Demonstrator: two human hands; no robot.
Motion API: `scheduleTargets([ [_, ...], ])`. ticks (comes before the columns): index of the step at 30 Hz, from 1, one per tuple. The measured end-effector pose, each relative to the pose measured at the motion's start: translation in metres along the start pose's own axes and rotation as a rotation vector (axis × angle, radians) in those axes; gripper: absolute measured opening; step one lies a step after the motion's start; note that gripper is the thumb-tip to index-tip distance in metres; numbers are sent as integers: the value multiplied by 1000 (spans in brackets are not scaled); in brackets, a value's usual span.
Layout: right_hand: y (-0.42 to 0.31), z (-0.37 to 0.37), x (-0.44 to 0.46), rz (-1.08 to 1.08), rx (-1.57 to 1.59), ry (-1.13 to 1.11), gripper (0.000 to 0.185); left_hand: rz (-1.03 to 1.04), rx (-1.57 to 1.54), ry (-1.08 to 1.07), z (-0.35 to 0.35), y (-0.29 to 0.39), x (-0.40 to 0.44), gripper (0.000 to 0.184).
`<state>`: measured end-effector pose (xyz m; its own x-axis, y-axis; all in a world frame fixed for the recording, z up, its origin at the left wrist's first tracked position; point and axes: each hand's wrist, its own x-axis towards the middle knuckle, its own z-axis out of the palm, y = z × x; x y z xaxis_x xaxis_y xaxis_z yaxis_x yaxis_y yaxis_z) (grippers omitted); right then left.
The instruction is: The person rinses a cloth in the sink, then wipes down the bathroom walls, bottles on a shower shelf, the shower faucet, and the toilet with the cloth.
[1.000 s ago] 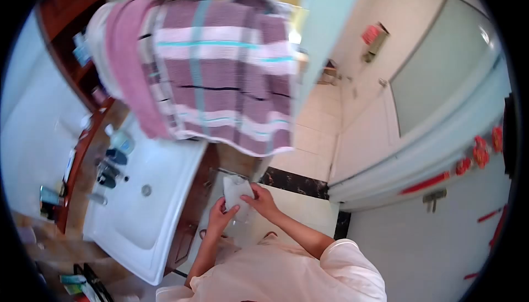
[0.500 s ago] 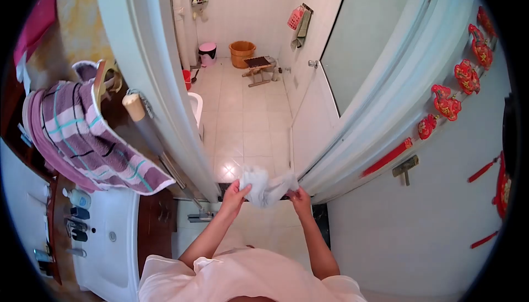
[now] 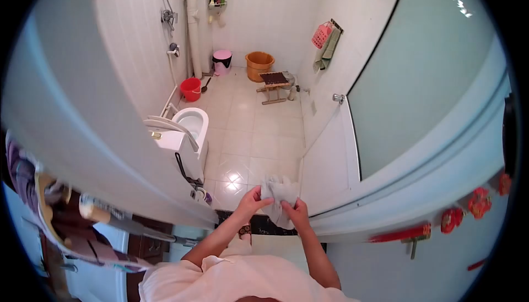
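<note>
Between my hands, in front of my chest, is a thin, whitish, crumpled piece [image 3: 280,192]. It looks like a plastic bag, but its exact kind is unclear, and its upper edge is blurred with ragged tips. My left hand [image 3: 254,202] pinches its left side, thumb toward the middle. The fingers of my right hand [image 3: 296,214] are closed on its lower right side. Both hands are close together over the dark doorway threshold [image 3: 234,219].
Beyond the doorway, a toilet [image 3: 194,123] stands left, with a red bucket [image 3: 190,89] behind it. A pink bin [image 3: 222,62], a wooden tub [image 3: 259,66] and a low stool [image 3: 274,80] are at the back. The door [image 3: 325,164] stands on the right.
I have moved forward into the doorway, and more of the bathroom shows. My hands have come closer together, bunching the white piece that was stretched sideways between them.
</note>
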<state>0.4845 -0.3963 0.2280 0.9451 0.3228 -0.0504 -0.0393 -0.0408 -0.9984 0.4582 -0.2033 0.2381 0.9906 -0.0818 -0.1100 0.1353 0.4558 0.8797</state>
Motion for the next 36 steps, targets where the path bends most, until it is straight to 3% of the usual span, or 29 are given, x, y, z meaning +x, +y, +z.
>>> scheduleTargets([
  [11, -25, 0, 210, -78, 211, 243, 28, 193, 38, 496, -89, 47, 154, 20],
  [14, -51, 6, 266, -153, 149, 196, 27, 200, 50, 605, -115, 48, 182, 15],
  [17, -59, 19, 312, -169, -201, 62, 26, -63, -35, 482, -108, 31, 218, 18],
  [20, -53, 28, 342, -515, -670, -417, 31, -273, -473, 322, -98, 27, 272, 30],
  [22, -78, 21, 355, -702, -639, -734, 41, -231, -710, 212, -104, 42, 311, 31],
  [25, -117, -19, 414, -234, -360, -909, 49, -51, -865, 58, -117, 68, 372, 32],
  [26, -119, -33, 440, -224, -263, -834, 44, -24, -887, 19, -117, 74, 393, 33],
  [29, -103, -56, 533, -28, 666, -833, 46, 27, -906, -54, -104, 82, 464, 35],
  [32, -52, -37, 604, 226, 1104, -660, 51, 61, -924, -59, -91, 83, 514, 36],
  [33, -33, -27, 626, 318, 1115, -539, 45, 65, -930, -57, -88, 83, 527, 37],
  [36, -28, -17, 661, 33, 719, -538, 28, 54, -937, -29, -90, 83, 562, 38],
])
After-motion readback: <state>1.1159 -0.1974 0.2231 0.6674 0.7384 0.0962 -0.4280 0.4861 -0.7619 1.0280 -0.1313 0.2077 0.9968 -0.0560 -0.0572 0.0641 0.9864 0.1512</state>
